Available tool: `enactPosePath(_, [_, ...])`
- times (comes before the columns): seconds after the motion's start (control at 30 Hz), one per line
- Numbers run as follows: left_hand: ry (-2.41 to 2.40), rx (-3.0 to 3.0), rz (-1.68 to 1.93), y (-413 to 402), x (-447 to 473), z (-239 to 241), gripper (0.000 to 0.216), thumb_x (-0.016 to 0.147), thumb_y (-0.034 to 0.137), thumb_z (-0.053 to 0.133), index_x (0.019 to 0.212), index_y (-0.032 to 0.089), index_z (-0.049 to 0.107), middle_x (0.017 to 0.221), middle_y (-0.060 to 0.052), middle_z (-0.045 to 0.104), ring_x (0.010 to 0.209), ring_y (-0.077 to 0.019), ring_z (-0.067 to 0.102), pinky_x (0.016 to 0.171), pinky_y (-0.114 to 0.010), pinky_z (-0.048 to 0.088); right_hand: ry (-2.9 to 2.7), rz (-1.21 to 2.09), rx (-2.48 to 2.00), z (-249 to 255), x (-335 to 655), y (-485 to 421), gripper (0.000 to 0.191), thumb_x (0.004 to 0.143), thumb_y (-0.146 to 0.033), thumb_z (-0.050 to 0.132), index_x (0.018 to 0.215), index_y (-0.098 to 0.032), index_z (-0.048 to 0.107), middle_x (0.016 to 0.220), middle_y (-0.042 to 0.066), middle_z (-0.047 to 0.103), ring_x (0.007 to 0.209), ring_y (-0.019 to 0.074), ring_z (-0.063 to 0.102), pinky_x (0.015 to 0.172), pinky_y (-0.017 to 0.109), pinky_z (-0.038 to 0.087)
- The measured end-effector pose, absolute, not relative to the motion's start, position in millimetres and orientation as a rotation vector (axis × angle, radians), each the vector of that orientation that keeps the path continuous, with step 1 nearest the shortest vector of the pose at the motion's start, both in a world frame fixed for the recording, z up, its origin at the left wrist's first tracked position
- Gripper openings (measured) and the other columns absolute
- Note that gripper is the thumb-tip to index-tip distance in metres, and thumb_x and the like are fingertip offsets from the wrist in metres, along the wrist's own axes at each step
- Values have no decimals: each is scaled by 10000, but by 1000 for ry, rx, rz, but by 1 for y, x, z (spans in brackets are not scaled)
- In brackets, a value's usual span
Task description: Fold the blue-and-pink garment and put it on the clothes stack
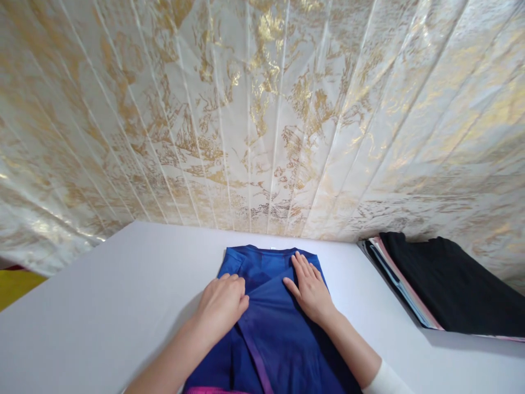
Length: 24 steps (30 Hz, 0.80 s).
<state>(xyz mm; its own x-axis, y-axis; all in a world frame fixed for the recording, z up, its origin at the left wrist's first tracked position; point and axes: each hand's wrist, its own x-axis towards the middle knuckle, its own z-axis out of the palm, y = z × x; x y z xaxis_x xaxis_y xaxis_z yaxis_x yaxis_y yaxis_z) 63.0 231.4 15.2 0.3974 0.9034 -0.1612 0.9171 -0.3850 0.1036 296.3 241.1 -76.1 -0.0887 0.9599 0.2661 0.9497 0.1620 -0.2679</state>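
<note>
A blue garment (283, 339), shading to purple lower down, lies partly folded on the white table in front of me. My left hand (225, 298) is closed on its left side, the fingers curled around the fabric. Creases run across the cloth from that grip toward the right. My right hand (309, 284) rests flat on the upper right part of the garment, fingers stretched out and the thumb apart. A pink band shows at the garment's near edge. Its lowest part is cut off by the frame.
On the right of the white table (123, 306) lies a stack of folded clothes (451, 290), black on top with pink and light blue layers below. Behind the table hangs a white and gold patterned sheet (262, 120). Something yellow (18, 287) shows beyond the left edge.
</note>
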Motion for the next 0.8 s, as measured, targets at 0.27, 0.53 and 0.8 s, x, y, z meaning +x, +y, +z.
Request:
enactPosePath(0.27, [1602,2483,-89,238,51,11,104,802,113,564,773,202,610,829,-44,660,846,-241,637,733,-321,451,-2130,86,-1933,-67,294,240,686,921,-566,376,1448,-128,358,1537,125,259,1433,276,169,1145,478,192])
enactPosePath(0.53, [1476,2620,233,310,24,15,311,819,52,541,1074,220,597,1133,-36,621,1087,-207,519,931,-305,385,-2078,267,-1628,-31,285,253,382,866,-250,552,1246,-203,546,1251,92,598,1252,268,444,1025,440,364])
enactPosePath(0.8, [1388,2644,238,345,20,4,89,826,145,591,796,214,639,970,-31,633,1037,-237,498,883,-345,351,-2152,254,-1531,-31,231,267,64,828,-240,667,878,-219,633,933,39,627,922,230,530,821,360,427])
